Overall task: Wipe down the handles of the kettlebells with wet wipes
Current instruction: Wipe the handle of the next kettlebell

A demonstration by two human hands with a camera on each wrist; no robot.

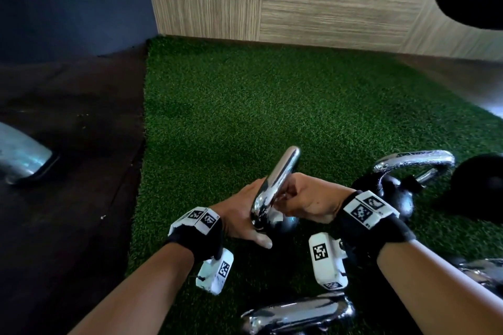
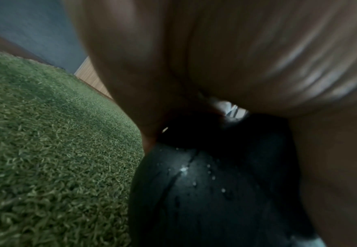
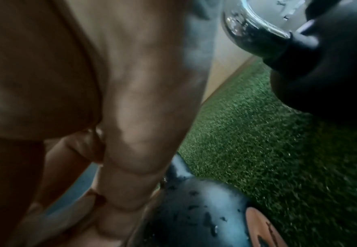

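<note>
A black kettlebell (image 1: pixel 285 224) with a chrome handle (image 1: pixel 280 174) stands on the green turf (image 1: pixel 272 103) in front of me. My left hand (image 1: pixel 245 212) cups it from the left at the handle's base, thumb lying under the chrome and fingers hidden behind. My right hand (image 1: pixel 302 198) pinches a white wet wipe (image 1: pixel 275 216) against the lower part of the handle. The left wrist view shows the wet black body (image 2: pixel 205 183) under my palm. The right wrist view shows my curled fingers (image 3: pixel 131 150) over the same body (image 3: pixel 194 208).
A second kettlebell (image 1: pixel 394 193) with a chrome handle (image 1: pixel 413 159) stands just right of my right hand. More chrome handles lie near the bottom edge (image 1: pixel 296 313) and at the far right (image 1: pixel 484 272). A curved metal part (image 1: pixel 21 155) sits on dark flooring to the left.
</note>
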